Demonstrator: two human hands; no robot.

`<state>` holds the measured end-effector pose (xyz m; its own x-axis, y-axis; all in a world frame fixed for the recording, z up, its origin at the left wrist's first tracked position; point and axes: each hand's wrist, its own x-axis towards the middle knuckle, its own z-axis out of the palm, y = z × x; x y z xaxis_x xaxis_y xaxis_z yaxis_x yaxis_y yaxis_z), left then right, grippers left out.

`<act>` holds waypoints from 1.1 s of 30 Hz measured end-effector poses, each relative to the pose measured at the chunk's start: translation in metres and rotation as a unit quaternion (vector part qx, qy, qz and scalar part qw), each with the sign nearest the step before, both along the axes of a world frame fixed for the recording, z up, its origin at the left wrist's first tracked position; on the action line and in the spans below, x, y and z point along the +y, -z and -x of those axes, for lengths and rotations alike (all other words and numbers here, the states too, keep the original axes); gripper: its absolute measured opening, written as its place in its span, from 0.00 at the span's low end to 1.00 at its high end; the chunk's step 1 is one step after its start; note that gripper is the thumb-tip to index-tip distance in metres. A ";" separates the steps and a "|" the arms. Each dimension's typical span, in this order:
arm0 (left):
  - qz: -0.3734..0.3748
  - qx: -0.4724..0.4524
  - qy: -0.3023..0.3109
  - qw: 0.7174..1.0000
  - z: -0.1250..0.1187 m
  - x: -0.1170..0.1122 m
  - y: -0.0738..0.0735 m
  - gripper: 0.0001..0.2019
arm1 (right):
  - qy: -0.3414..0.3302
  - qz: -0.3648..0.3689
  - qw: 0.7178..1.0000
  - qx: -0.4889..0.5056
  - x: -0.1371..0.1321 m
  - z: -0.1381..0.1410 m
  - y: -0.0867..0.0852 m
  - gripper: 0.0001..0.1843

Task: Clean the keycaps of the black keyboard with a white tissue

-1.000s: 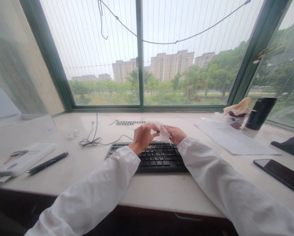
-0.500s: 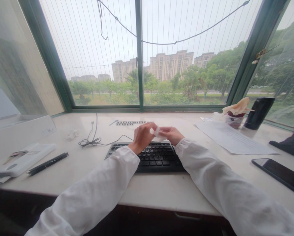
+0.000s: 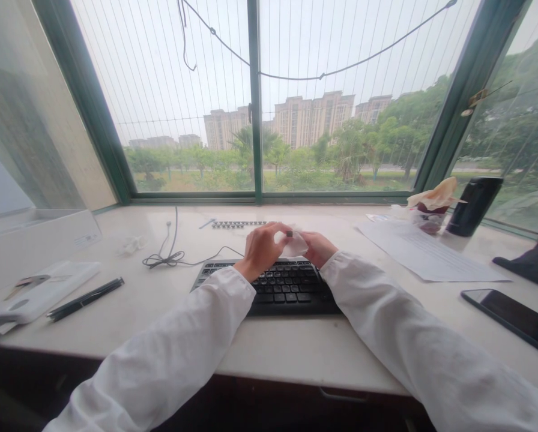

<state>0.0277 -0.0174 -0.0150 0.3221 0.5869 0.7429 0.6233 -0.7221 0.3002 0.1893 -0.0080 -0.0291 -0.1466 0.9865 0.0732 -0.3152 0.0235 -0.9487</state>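
Observation:
Over the top edge of a black keyboard point(image 3: 291, 307), my left hand point(image 3: 260, 251) pinches a small black keycap point(image 3: 289, 233) between thumb and fingertips. My right hand point(image 3: 319, 248) grips a thin white tissue point(image 3: 295, 246), which hangs spread out between both hands, close against the keycap. Some fingers of the right hand are hidden behind the tissue. Beyond the left hand, several loose keycaps point(image 3: 228, 225) stand in rows on the white tabletop point(image 3: 170, 324). A thin tool point(image 3: 207, 223) lies at their left end.
Left lie a bundled cable point(image 3: 163, 259), crumpled tissue point(image 3: 131, 245), a black pen point(image 3: 86, 299) and a white power bank point(image 3: 39, 300) with keys point(image 3: 28, 282). On the right are paper point(image 3: 424, 249), a phone point(image 3: 514, 318) and a dark cylinder point(image 3: 475, 207). A window frame point(image 3: 332, 197) borders the back.
The tissue has opened out wider between my hands, and the black keycap now shows at the left fingertips. My hands have stayed in nearly the same place.

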 end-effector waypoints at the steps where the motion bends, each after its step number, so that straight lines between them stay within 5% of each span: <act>1: 0.001 -0.008 0.008 1.000 0.000 -0.001 -0.001 0.08 | -0.010 0.002 1.000 0.012 -0.001 0.001 -0.001 0.08; 20: 0.024 -0.008 -0.028 0.999 -0.001 -0.007 -0.005 0.08 | 0.073 -0.025 0.996 -0.051 -0.006 -0.005 -0.001 0.23; 26: 0.151 -0.148 0.045 0.976 -0.005 0.003 0.000 0.16 | 0.142 -0.118 0.980 -0.080 -0.004 -0.007 0.002 0.26; 33: 0.266 -0.142 0.079 0.950 -0.004 0.011 -0.001 0.17 | 0.159 -0.125 0.971 -0.129 -0.002 -0.008 0.003 0.29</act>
